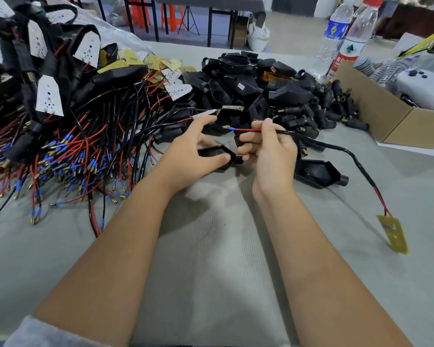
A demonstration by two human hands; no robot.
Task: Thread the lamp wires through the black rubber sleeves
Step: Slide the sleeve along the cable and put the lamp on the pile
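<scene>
Wires pinched in your right hand (268, 149) are the ones that matter: a red and a black lead (246, 130) poke out leftward past your thumb and forefinger, the red one ending in a blue-collared brass terminal (228, 127). Behind your fingers the pair runs inside a black cable (336, 147) that curves off to your right across the grey cloth-covered table (211, 259) and ends at a small yellowish circuit board (393, 234) lying flat there. Your left hand (191, 156) grips a black rubber sleeve (218, 156), thumb on its near edge and fingers curled over the top, its narrow neck pointing toward your right hand and just below the wire tips; the terminal sits above the sleeve, not inside it. Another empty sleeve (318, 172) lies on the cloth just right of your right wrist. Ahead of your hands sits a heap of black sleeves (261, 83), and to your left a tangle of wired lamp boards (60, 136). A cardboard box (391, 121) and two plastic water bottles (346, 33) stand at the far right.
</scene>
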